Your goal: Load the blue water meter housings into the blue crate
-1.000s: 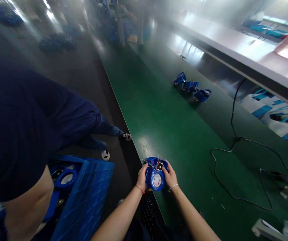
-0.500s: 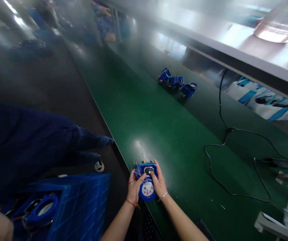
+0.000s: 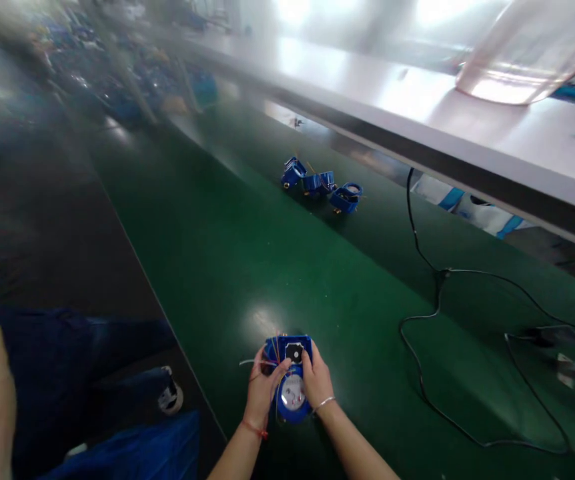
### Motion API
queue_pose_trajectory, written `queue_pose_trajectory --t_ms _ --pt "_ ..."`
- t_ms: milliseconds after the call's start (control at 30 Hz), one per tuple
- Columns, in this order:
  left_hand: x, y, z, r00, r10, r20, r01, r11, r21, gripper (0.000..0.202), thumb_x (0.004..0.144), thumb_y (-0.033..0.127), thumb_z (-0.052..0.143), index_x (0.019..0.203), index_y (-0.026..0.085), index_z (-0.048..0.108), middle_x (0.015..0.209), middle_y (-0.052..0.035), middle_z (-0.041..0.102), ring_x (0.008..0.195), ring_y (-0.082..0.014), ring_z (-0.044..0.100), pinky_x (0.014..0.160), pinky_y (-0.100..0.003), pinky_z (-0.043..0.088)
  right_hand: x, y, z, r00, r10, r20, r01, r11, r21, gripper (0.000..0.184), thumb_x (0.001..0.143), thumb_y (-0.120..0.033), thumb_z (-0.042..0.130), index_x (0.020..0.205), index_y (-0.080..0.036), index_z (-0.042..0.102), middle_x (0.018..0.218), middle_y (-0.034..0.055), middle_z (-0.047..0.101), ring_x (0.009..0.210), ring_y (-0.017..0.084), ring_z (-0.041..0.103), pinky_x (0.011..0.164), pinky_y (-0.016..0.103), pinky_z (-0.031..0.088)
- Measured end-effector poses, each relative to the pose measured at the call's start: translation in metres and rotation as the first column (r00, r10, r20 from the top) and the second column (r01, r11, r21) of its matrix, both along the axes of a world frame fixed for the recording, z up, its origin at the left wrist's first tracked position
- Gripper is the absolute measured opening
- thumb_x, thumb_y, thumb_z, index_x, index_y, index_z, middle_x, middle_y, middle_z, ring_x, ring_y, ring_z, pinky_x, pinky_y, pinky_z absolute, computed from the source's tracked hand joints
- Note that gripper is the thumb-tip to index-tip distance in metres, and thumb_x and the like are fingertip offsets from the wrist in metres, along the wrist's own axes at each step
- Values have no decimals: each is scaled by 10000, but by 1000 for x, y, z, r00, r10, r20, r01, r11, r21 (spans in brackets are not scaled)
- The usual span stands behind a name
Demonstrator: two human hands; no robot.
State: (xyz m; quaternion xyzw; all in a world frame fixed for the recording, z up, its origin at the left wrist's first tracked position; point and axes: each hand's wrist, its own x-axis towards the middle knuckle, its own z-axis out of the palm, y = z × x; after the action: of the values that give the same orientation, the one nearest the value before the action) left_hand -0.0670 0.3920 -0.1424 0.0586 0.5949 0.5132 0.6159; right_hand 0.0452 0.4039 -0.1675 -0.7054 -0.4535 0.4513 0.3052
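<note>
A blue water meter (image 3: 292,399) with a round white dial and an open box section is held low over the green table (image 3: 227,267). Inside the box section is a dark square part (image 3: 294,353), and thin coloured wires (image 3: 276,348) stick out on its left. My left hand (image 3: 261,395) is closed on the left side of the meter, thumb by the wires. My right hand (image 3: 319,381) grips the right side, its thumb at the box's edge. Farther back on the table, several similar blue meters (image 3: 346,198) lie in a row.
A white shelf (image 3: 367,100) runs above the table's far side, with a clear pinkish container (image 3: 517,63) on it. Black cable (image 3: 420,363) loops across the right of the table. On the left are a person in dark blue clothing (image 3: 52,353) and a blue crate (image 3: 152,447).
The view has swung to the right, so the crate slips lower out of sight. Both hands keep hold of the water meter, now over the tabletop, away from its left edge.
</note>
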Motion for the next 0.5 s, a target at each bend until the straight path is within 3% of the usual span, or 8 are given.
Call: queue_pose_trajectory --t_ms 100,167,200,233,300,367,400,500 --pt "-11 5 6 998 -62 11 62 993 -103 781 401 322 905 1093 201 563 855 -59 735 816 -259 709 755 -331 575 20 22 17 996 29 -81 -37 994 -101 662 720 -584 527 1185 -123 632 1266 159 616 1200 295 554 1055 425 400" --pt "-44 38 25 994 -95 -48 86 984 -159 698 312 260 917 946 213 631 711 -29 724 731 -285 715 667 -341 592 42 69 35 986 -28 -165 -3 983 -184 536 625 -549 692 1012 -179 709 1122 120 698 1086 308 621 1013 443 436" --pt "-69 68 38 979 -203 -33 198 972 -125 629 321 199 911 895 232 656 696 -36 727 741 -315 716 658 -378 598 55 103 45 973 -157 -169 136 982 -130 515 575 -494 766 978 -177 718 1016 112 725 1019 313 641 986 451 451" --pt "-97 107 52 960 -277 -40 274 959 -67 529 388 181 896 866 251 680 711 -51 734 784 -332 716 665 -403 597 67 144 54 960 -227 -163 217 973 -76 524 551 -448 806 993 -184 708 980 90 726 1002 294 640 979 423 457" --pt "-156 208 81 971 -226 -85 230 972 51 323 630 300 783 939 310 691 788 15 741 915 -247 706 734 -336 574 90 239 68 925 -340 -168 346 938 2 522 638 -435 781 1089 -202 656 1080 71 688 1033 245 621 926 352 489" --pt "-199 319 104 923 -309 -229 347 926 148 274 729 309 650 985 218 683 814 69 717 964 -208 685 743 -310 558 109 335 74 863 -464 -199 477 879 20 480 758 -462 696 1130 -171 612 1125 101 649 985 224 630 812 331 532" --pt "-211 370 112 837 -388 -386 482 856 185 204 777 234 587 928 154 700 770 52 709 1000 -204 667 726 -288 537 116 378 74 823 -524 -218 540 842 13 458 804 -470 654 1123 -146 601 1112 114 641 946 216 635 775 335 539" --pt "-212 483 122 547 -263 -794 705 657 268 361 901 208 344 1016 4 619 778 43 678 953 -151 656 788 -341 512 131 472 63 713 -623 -323 663 748 22 363 885 -429 586 1108 -142 580 1071 81 628 871 181 627 735 356 544"
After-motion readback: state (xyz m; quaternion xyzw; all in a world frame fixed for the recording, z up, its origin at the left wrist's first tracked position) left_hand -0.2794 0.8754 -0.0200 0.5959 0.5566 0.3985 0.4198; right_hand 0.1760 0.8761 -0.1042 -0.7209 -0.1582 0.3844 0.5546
